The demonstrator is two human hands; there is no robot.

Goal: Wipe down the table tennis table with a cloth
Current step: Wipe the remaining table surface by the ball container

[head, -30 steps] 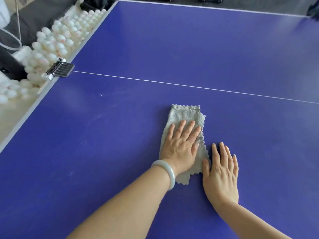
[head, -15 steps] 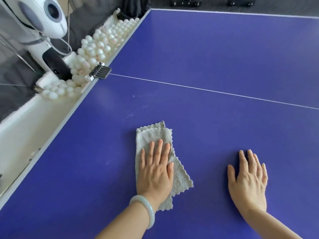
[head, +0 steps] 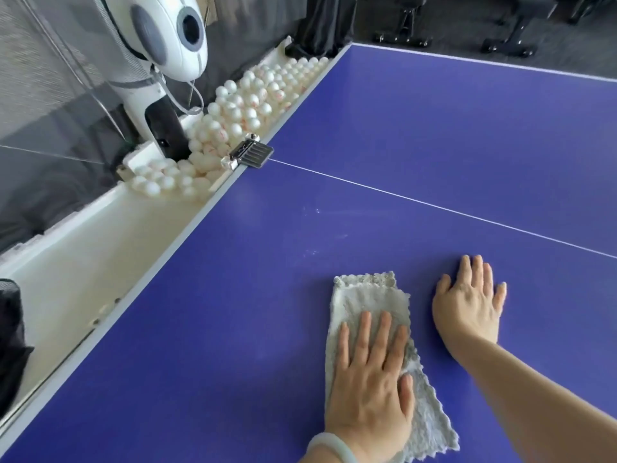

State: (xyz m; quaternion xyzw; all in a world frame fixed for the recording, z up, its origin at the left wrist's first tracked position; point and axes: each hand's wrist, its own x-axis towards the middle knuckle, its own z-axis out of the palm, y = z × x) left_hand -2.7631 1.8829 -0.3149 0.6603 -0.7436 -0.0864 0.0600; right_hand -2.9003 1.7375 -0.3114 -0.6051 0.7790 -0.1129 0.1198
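Note:
A grey folded cloth (head: 364,299) lies flat on the blue table tennis table (head: 434,145), near its front. My left hand (head: 370,379) presses down on the cloth with straight fingers; a pale bangle circles that wrist. My right hand (head: 470,302) rests flat on the bare table just right of the cloth, fingers spread and straight. A thin white centre line (head: 434,205) crosses the table beyond both hands. Faint dusty smears (head: 312,232) show on the surface ahead of the cloth.
Along the table's left edge runs a white tray (head: 83,248) piled with several white balls (head: 247,101). A white ball-feeding machine (head: 160,41) stands behind it. A black clamp (head: 250,154) grips the table edge at the centre line. Dark netting hangs at left.
My left hand has dragged the cloth towards me and to the left over the table. My right hand stayed flat on the table beside it. The view has swung left, revealing the machine.

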